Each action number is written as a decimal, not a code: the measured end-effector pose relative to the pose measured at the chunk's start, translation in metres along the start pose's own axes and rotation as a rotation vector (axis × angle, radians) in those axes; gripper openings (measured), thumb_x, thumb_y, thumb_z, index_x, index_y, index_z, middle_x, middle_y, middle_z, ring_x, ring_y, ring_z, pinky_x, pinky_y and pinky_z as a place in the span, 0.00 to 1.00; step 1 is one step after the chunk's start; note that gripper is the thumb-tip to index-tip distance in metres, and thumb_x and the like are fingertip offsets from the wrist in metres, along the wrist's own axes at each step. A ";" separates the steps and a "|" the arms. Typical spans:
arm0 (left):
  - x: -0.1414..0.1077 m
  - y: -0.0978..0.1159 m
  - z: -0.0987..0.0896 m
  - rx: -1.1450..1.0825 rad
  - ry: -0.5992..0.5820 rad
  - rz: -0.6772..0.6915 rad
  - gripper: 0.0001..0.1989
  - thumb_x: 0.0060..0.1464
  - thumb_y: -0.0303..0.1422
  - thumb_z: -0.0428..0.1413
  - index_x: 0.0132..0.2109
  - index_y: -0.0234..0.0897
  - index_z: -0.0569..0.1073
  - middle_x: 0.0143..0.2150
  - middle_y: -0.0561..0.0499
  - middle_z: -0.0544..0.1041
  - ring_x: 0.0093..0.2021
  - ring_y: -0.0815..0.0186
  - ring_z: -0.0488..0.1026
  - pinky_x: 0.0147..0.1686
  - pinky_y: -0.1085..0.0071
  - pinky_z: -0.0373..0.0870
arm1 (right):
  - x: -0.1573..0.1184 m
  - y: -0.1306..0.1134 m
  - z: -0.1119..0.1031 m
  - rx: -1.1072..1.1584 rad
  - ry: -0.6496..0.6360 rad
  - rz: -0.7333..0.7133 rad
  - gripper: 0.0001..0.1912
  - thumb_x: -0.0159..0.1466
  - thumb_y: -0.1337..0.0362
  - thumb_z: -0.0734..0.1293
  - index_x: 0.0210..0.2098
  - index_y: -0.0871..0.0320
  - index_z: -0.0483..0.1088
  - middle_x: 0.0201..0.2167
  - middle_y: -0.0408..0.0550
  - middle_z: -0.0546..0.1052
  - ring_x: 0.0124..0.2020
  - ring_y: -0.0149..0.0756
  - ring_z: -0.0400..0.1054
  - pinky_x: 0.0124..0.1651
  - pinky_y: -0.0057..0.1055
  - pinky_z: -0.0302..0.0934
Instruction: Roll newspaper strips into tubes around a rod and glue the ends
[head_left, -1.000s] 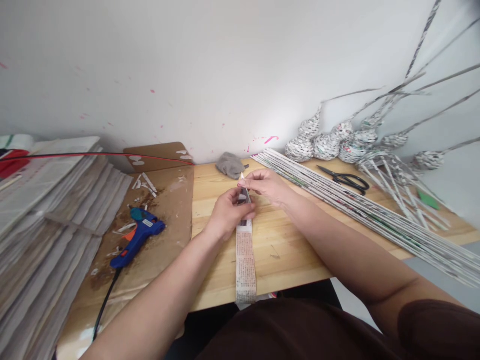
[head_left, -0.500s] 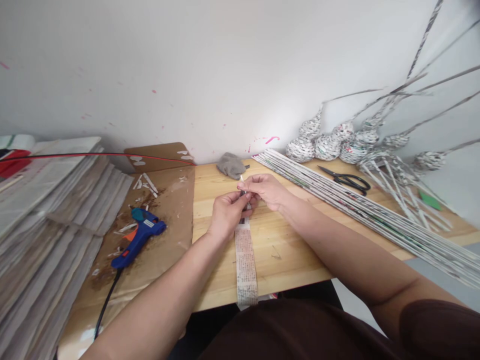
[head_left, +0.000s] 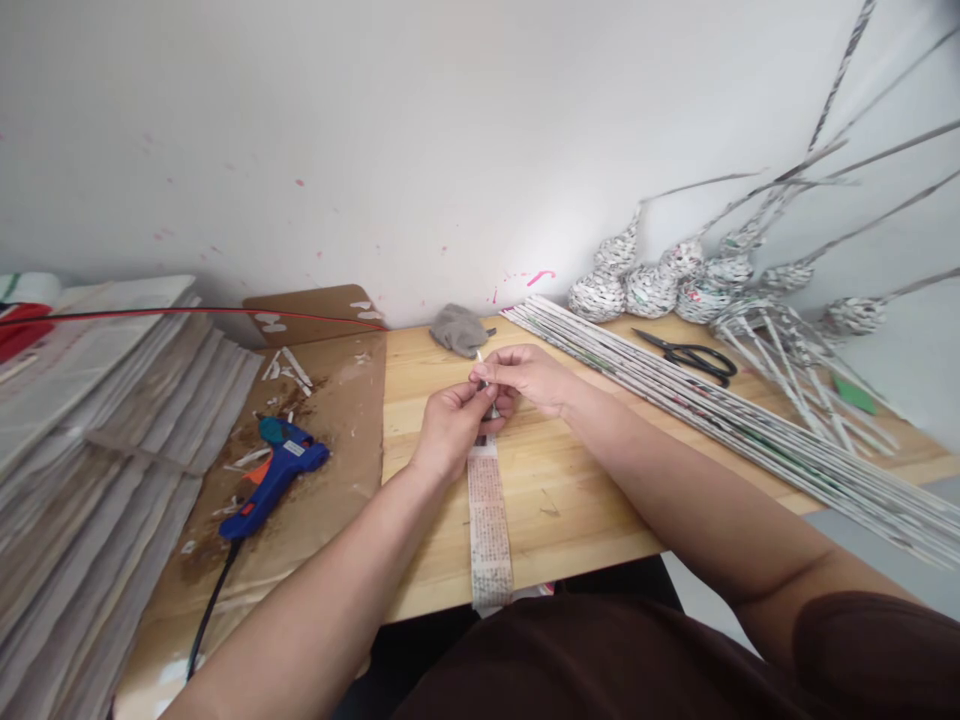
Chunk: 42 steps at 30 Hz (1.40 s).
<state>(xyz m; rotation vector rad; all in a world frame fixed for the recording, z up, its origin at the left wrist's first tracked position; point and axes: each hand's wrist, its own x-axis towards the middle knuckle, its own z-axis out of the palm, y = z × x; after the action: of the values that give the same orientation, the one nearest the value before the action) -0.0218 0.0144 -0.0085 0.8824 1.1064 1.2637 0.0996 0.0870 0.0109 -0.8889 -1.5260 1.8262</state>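
A strip of newspaper [head_left: 489, 530] runs from my fingers down the wooden table and over its front edge. Its upper end is rolled into a thin tube, whose pale tip pokes up above my fingers. My left hand [head_left: 456, 425] pinches the paper at the rolled part, thumb on top. Just beyond it, my right hand [head_left: 523, 378] grips the rolled end between thumb and fingers. The two hands touch, and much of the roll is hidden behind them. Behind the hands lies a crumpled grey cloth [head_left: 456, 330].
Left, a blue glue gun [head_left: 274, 480] lies on brown-stained cardboard [head_left: 345, 430] beside a tall newspaper stack [head_left: 142, 430]. Right are rolled paper sticks [head_left: 660, 395], black scissors [head_left: 694, 358] and several woven paper gourds [head_left: 651, 292] against the wall. The table's front edge [head_left: 585, 572] is close to my body.
Both hands stay together on the rolled end, with only slight finger movement. The whole view has shifted a little.
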 end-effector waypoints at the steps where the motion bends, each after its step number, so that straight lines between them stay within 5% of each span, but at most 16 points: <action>1: 0.000 0.000 0.000 0.006 -0.009 -0.006 0.14 0.45 0.38 0.63 0.35 0.30 0.76 0.31 0.46 0.78 0.30 0.69 0.75 0.33 0.73 0.73 | 0.001 0.000 -0.001 -0.010 0.015 -0.008 0.17 0.50 0.54 0.74 0.27 0.63 0.72 0.16 0.40 0.70 0.15 0.24 0.59 0.17 0.23 0.55; 11: -0.005 -0.003 0.004 0.097 -0.072 -0.148 0.16 0.45 0.28 0.63 0.43 0.33 0.73 0.39 0.42 0.79 0.38 0.62 0.77 0.28 0.71 0.75 | 0.000 -0.001 -0.001 -0.054 0.125 -0.100 0.15 0.48 0.56 0.74 0.25 0.63 0.73 0.19 0.41 0.71 0.20 0.25 0.61 0.24 0.25 0.55; 17: -0.008 0.007 0.000 0.108 -0.216 -0.287 0.20 0.40 0.27 0.66 0.44 0.33 0.74 0.40 0.43 0.78 0.40 0.61 0.76 0.26 0.73 0.74 | 0.001 -0.004 -0.006 -0.138 0.155 -0.177 0.13 0.51 0.55 0.73 0.26 0.61 0.75 0.24 0.43 0.74 0.24 0.26 0.62 0.25 0.24 0.53; 23: 0.004 0.013 -0.008 -0.123 -0.037 -0.104 0.18 0.38 0.26 0.66 0.41 0.31 0.76 0.37 0.47 0.77 0.34 0.70 0.75 0.38 0.72 0.75 | 0.002 -0.001 -0.003 -0.116 0.153 -0.175 0.14 0.50 0.56 0.73 0.24 0.61 0.73 0.19 0.42 0.71 0.20 0.26 0.61 0.23 0.25 0.56; 29: 0.001 0.008 -0.001 -0.025 0.021 -0.102 0.14 0.38 0.35 0.67 0.31 0.29 0.77 0.28 0.47 0.76 0.29 0.69 0.74 0.30 0.73 0.74 | 0.002 0.004 0.001 -0.050 0.116 -0.094 0.15 0.51 0.55 0.74 0.23 0.60 0.70 0.17 0.41 0.71 0.15 0.25 0.59 0.16 0.25 0.56; 38: -0.001 0.008 0.000 0.012 0.008 -0.106 0.15 0.39 0.38 0.66 0.30 0.29 0.77 0.28 0.46 0.77 0.28 0.70 0.73 0.28 0.74 0.73 | 0.002 0.006 0.003 0.009 0.089 -0.055 0.19 0.48 0.55 0.76 0.21 0.60 0.65 0.14 0.38 0.68 0.11 0.23 0.57 0.12 0.22 0.54; 42: 0.000 0.005 -0.001 -0.007 0.010 -0.083 0.14 0.41 0.38 0.66 0.31 0.29 0.77 0.30 0.46 0.78 0.29 0.69 0.73 0.28 0.74 0.74 | 0.001 0.003 -0.001 -0.017 -0.027 -0.026 0.17 0.50 0.56 0.75 0.25 0.62 0.69 0.16 0.40 0.70 0.13 0.23 0.60 0.14 0.21 0.57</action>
<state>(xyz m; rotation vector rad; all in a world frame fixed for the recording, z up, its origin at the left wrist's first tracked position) -0.0244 0.0150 -0.0043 0.8182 1.1346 1.2040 0.1002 0.0879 0.0072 -0.8520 -1.5653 1.8162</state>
